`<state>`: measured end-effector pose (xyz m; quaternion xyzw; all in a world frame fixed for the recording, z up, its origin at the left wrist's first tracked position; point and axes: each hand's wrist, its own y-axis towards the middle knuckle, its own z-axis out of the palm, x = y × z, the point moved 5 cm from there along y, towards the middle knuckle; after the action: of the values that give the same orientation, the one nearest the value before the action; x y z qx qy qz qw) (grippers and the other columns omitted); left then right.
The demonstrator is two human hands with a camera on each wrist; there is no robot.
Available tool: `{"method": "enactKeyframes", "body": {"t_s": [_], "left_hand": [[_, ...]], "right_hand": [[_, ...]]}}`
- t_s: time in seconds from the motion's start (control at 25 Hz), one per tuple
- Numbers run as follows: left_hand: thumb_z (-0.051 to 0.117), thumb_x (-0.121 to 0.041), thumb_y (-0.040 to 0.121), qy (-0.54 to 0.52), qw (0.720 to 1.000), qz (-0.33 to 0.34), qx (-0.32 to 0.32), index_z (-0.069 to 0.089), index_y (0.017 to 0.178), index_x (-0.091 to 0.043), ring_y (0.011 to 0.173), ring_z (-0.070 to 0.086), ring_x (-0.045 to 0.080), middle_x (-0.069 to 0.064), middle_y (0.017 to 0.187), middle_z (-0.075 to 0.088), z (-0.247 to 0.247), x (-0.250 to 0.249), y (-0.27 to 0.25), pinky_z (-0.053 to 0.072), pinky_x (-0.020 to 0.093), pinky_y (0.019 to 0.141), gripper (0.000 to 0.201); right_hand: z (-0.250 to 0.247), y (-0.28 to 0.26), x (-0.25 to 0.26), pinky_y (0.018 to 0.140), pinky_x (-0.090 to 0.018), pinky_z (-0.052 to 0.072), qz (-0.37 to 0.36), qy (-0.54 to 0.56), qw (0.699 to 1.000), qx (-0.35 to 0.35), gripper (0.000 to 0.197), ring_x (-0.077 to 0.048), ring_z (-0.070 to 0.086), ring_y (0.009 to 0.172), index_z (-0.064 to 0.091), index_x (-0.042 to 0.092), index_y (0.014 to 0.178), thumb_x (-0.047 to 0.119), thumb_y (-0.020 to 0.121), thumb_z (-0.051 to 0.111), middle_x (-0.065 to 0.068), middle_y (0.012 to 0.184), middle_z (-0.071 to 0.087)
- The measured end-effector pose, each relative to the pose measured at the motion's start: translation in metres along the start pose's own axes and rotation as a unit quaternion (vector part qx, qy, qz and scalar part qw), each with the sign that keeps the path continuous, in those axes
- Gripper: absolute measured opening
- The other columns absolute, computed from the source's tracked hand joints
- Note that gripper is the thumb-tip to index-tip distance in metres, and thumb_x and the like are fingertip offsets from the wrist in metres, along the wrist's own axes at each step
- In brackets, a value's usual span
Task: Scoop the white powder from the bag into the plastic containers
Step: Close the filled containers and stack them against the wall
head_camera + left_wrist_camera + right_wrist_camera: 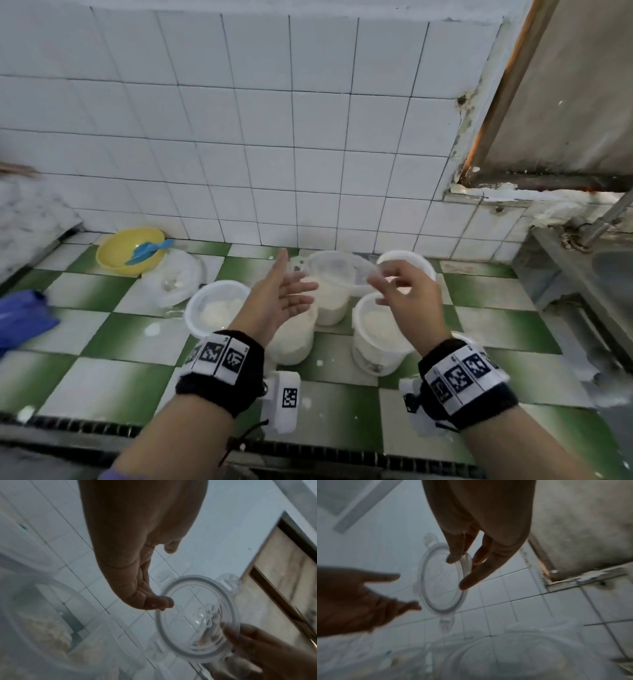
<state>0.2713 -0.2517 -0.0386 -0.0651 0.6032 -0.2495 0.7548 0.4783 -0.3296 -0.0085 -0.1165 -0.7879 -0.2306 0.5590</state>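
My right hand (394, 287) pinches the rim of a round clear lid (337, 270) with clip tabs, held in the air; the same lid (441, 582) shows in the right wrist view and the lid (197, 618) in the left wrist view. My left hand (287, 291) is spread with straight fingers just left of the lid, its fingertips (159, 603) at the lid's edge. Below stand several plastic containers holding white powder: one at the left (215, 308), one under my left hand (291, 339), one at the right (380, 335). A clear bag (178, 277) lies behind them.
A yellow bowl (120, 251) with a blue scoop (147, 251) sits near the tiled wall. Blue cloth (24, 315) lies at the far left. A metal sink unit (589, 274) stands at the right. A floor drain grate (85, 425) runs along the near edge. Powder spots the green-and-white tiles.
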Motion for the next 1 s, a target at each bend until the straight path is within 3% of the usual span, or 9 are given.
{"method": "enactKeyframes", "body": {"t_s": [0.12, 0.2, 0.28, 0.36, 0.48, 0.76, 0.88, 1.0], "left_hand": [[0.063, -0.038, 0.091, 0.013, 0.999, 0.016, -0.037, 0.062, 0.11, -0.001, 0.072, 0.062, 0.018, 0.011, 0.088, 0.071, -0.043, -0.005, -0.002, 0.054, 0.027, 0.072, 0.041], [0.067, -0.025, 0.09, 0.154, 0.984, 0.035, -0.08, 0.064, 0.116, 0.0, 0.076, 0.065, 0.018, 0.007, 0.087, 0.072, -0.067, -0.003, 0.003, 0.057, 0.03, 0.08, 0.036], [0.067, -0.028, 0.09, 0.307, 0.944, 0.041, -0.11, 0.065, 0.118, -0.007, 0.084, 0.068, 0.017, 0.003, 0.093, 0.072, -0.079, 0.002, 0.004, 0.055, 0.036, 0.091, 0.035], [0.064, -0.032, 0.092, 0.39, 0.91, 0.043, -0.131, 0.063, 0.12, -0.012, 0.092, 0.066, 0.017, 0.001, 0.102, 0.07, -0.081, 0.009, 0.002, 0.05, 0.038, 0.098, 0.034], [0.059, -0.032, 0.095, 0.442, 0.875, 0.088, -0.175, 0.06, 0.123, -0.011, 0.098, 0.056, 0.014, 0.004, 0.115, 0.066, -0.074, 0.01, -0.005, 0.042, 0.028, 0.096, 0.035], [0.059, -0.029, 0.095, 0.443, 0.865, 0.127, -0.197, 0.064, 0.116, -0.013, 0.092, 0.054, 0.011, 0.001, 0.107, 0.066, -0.079, 0.006, 0.002, 0.04, 0.022, 0.086, 0.028], [0.059, -0.028, 0.095, 0.447, 0.861, 0.137, -0.199, 0.066, 0.112, -0.014, 0.09, 0.053, 0.01, -0.002, 0.102, 0.065, -0.082, -0.001, 0.005, 0.037, 0.021, 0.083, 0.023], [0.057, -0.028, 0.096, 0.459, 0.857, 0.135, -0.192, 0.066, 0.111, -0.014, 0.089, 0.053, 0.009, -0.002, 0.101, 0.065, -0.089, -0.004, 0.005, 0.036, 0.02, 0.084, 0.022]], "right_hand": [[0.047, -0.012, -0.003, 0.079, -0.019, 0.049, -0.128, -0.055, 0.99, 0.004, 0.014, -0.006, 0.059, 0.089, 0.067, 0.02, 0.083, 0.007, 0.08, 0.072, 0.006, 0.092, 0.064], [0.069, -0.018, -0.017, 0.091, -0.018, 0.043, -0.145, -0.095, 0.985, 0.019, 0.02, -0.009, 0.053, 0.1, 0.067, 0.021, 0.085, 0.002, 0.08, 0.07, 0.001, 0.103, 0.058], [0.087, -0.023, -0.034, 0.096, -0.017, 0.038, -0.108, -0.161, 0.98, 0.048, 0.025, -0.008, 0.046, 0.106, 0.067, 0.024, 0.094, 0.002, 0.082, 0.066, 0.0, 0.114, 0.049], [0.1, -0.029, -0.046, 0.095, -0.019, 0.038, -0.059, -0.208, 0.973, 0.084, 0.031, -0.01, 0.044, 0.104, 0.064, 0.026, 0.108, 0.004, 0.086, 0.06, -0.001, 0.116, 0.044], [0.111, -0.033, -0.054, 0.092, -0.024, 0.044, 0.008, -0.186, 0.975, 0.12, 0.04, -0.012, 0.05, 0.096, 0.058, 0.028, 0.119, 0.003, 0.088, 0.054, -0.002, 0.111, 0.05], [0.113, -0.025, -0.062, 0.093, -0.033, 0.05, 0.218, -0.009, 0.97, 0.103, 0.033, -0.013, 0.058, 0.101, 0.058, 0.024, 0.119, 0.015, 0.087, 0.058, 0.001, 0.115, 0.061], [0.121, -0.02, -0.061, 0.087, -0.028, 0.05, 0.228, 0.008, 0.968, 0.106, 0.025, -0.01, 0.06, 0.097, 0.06, 0.025, 0.111, 0.024, 0.087, 0.065, 0.006, 0.107, 0.063], [0.128, -0.025, -0.067, 0.088, -0.032, 0.053, 0.231, -0.006, 0.966, 0.113, 0.027, -0.009, 0.063, 0.095, 0.062, 0.024, 0.111, 0.031, 0.085, 0.068, 0.007, 0.102, 0.067]]}}
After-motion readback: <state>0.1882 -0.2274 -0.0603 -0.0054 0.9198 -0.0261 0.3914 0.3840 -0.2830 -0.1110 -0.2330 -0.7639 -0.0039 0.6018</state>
